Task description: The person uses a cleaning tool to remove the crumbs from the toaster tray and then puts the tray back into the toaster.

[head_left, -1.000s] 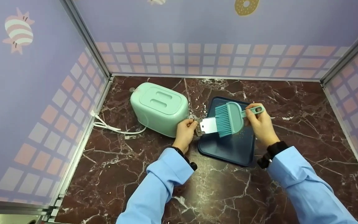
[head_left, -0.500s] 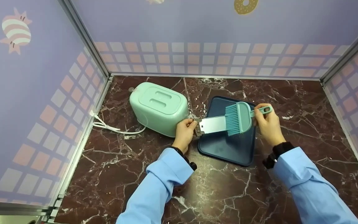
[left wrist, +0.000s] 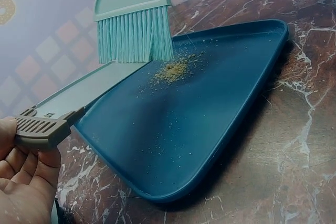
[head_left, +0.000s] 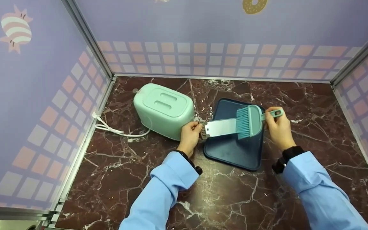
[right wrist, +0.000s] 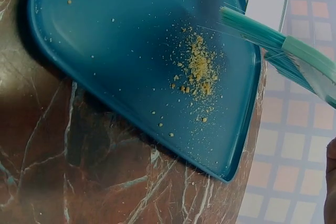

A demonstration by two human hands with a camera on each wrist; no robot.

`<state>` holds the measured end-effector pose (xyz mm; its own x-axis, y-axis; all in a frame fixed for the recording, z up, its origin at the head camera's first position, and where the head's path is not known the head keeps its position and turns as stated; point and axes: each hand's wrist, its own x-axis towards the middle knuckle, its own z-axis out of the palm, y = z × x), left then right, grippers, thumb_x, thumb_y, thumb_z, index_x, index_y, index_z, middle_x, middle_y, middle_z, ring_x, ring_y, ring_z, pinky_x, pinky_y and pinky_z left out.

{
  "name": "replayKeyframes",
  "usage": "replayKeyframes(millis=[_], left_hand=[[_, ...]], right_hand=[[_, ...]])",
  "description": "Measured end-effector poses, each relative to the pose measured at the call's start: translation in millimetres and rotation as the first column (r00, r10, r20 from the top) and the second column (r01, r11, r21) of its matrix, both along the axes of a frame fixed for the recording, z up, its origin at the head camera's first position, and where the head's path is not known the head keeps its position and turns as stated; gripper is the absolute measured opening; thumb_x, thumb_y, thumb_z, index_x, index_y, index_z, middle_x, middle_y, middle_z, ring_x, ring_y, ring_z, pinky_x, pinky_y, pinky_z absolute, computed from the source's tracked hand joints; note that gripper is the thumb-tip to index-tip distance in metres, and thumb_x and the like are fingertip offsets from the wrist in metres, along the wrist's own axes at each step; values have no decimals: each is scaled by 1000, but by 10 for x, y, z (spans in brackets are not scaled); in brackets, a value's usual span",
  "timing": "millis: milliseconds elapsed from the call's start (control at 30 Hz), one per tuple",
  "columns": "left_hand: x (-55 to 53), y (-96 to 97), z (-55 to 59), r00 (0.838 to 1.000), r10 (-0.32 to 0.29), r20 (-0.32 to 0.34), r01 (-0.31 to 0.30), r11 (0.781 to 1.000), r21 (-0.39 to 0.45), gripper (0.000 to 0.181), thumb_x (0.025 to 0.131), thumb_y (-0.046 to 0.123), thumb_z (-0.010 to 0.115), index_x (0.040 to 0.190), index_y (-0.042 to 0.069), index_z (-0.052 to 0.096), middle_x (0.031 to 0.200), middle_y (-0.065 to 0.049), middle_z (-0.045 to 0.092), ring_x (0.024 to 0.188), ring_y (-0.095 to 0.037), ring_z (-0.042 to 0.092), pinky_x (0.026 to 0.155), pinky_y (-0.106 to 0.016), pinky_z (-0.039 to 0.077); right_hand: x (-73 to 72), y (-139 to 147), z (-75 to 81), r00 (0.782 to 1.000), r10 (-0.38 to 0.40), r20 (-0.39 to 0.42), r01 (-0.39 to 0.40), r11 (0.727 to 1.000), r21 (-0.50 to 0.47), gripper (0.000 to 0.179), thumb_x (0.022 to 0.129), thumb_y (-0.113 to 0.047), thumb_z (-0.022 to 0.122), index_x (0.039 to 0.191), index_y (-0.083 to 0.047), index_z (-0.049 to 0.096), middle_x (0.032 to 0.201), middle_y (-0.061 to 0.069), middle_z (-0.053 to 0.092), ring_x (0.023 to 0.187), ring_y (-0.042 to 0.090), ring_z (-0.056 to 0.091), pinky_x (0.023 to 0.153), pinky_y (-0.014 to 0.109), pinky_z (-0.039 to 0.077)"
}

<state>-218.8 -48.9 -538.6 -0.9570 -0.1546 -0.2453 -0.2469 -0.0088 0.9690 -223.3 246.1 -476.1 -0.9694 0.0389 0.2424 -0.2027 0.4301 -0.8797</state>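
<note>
My left hand [head_left: 190, 135] pinches the brown slotted end of a flat metal crumb tray [head_left: 223, 127], held above a dark blue tray [head_left: 235, 156]. The handle of a turquoise brush [head_left: 255, 120] is between the thumb and fingers of my right hand [head_left: 279, 127]. In the left wrist view, the bristles [left wrist: 131, 38] touch the far end of the metal plate. Yellowish crumbs [right wrist: 199, 66] lie in a loose pile on the blue tray below that end. Only a sliver of my right hand shows in the right wrist view.
A mint-green toaster [head_left: 164, 111] stands left of the blue tray, close to my left hand. Its white cord [head_left: 120, 132] runs to the left wall. Patterned panels enclose the marbled tabletop [head_left: 222, 198] at the back and sides. White specks lie between toaster and tray.
My right hand has drawn the brush rightward along the metal crumb tray to its far end, uncovering more of the plate. My left hand and the crumb tray have stayed in place.
</note>
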Motion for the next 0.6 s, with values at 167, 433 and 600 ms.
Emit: replayKeyframes(millis=[167, 433, 600], left_hand=[[-1, 14, 3, 1000, 5, 2, -5, 1000, -11, 21, 104, 9, 59, 118, -5, 67, 97, -7, 63, 83, -14, 55, 68, -23, 47], [-9, 20, -5, 1000, 6, -4, -6, 999, -48, 24, 104, 11, 60, 120, -5, 67, 102, -10, 63, 86, -15, 55, 73, -25, 46], [-16, 26, -8, 1000, 18, -9, -18, 999, -49, 24, 104, 11, 61, 120, -5, 67, 101, -10, 63, 86, -15, 54, 73, -25, 45]], right_hand=[[5, 26, 5, 1000, 0, 1, 0, 1000, -6, 25, 108, -12, 49, 121, 10, 53, 83, 29, 60, 61, 10, 54, 55, 17, 43], [9, 44, 15, 1000, -4, 0, 4, 1000, -3, 25, 108, -11, 49, 121, 10, 52, 84, 32, 59, 60, 9, 53, 54, 17, 42], [15, 76, 8, 1000, -4, -18, 4, 1000, 10, 25, 108, -9, 48, 121, 12, 51, 81, 23, 58, 61, 10, 51, 55, 18, 40]])
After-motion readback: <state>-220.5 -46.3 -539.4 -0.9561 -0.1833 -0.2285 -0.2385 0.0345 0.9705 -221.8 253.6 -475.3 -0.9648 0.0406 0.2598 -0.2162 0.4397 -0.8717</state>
